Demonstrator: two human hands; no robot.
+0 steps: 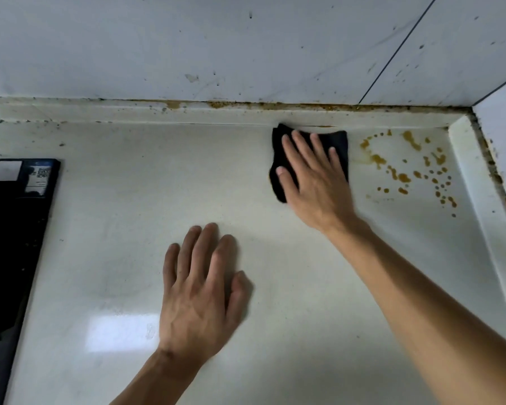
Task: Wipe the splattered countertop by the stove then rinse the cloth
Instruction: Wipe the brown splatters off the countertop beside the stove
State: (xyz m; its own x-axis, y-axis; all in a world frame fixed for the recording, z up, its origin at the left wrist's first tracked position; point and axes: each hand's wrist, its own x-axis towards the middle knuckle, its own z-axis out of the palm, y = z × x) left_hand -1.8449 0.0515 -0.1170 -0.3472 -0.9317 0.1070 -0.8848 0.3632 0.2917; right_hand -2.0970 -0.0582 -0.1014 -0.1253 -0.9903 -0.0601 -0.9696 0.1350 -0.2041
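A black cloth [341, 144] lies flat on the pale countertop [123, 229] near the back ledge. My right hand [316, 179] presses down on it with straight, spread fingers. Brown splatter drops [403, 178] dot the countertop just right of the cloth, toward the corner. My left hand [202, 287] rests flat on the bare countertop nearer to me, fingers straight, holding nothing. The black stove [15, 229] fills the left edge of the view.
A raised back ledge [158, 112] with brown grime along its seam meets the stained tiled wall [246, 48]. A second ledge [479, 185] and wall close the right side, forming a corner. A sticker [40, 178] sits on the stove's corner.
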